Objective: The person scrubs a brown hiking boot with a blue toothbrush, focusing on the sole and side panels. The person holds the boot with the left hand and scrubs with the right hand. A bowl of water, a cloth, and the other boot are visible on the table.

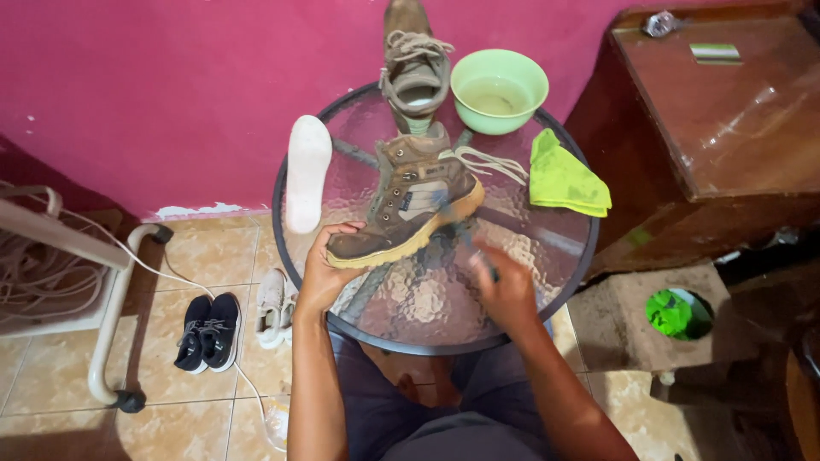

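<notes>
Holding the brown boot (408, 205) by its toe, my left hand (329, 273) has its grip curled around the front of the sole, so the boot stands tilted on the round glass table (512, 248), near the table's middle and leaning toward the near-left edge. My right hand (506, 290) is blurred; its grip looks closed around something thin and dark, perhaps a brush, though I cannot tell for sure, and it sits just beside the boot's heel side. I judge the main risk is the boot twisting out of my left grip, since only the toe is held and the heel carries the weight; a hard stroke could push it sideways. The loose laces (491, 162) trail toward the green cloth (565, 179) at the right edge and could snag. The green bowl (499, 90) of water at the far edge stands close to the second boot (415, 68); a knock there could spill it over the glass. The white insole (307, 171) overhangs the left edge and could slide off.
</notes>
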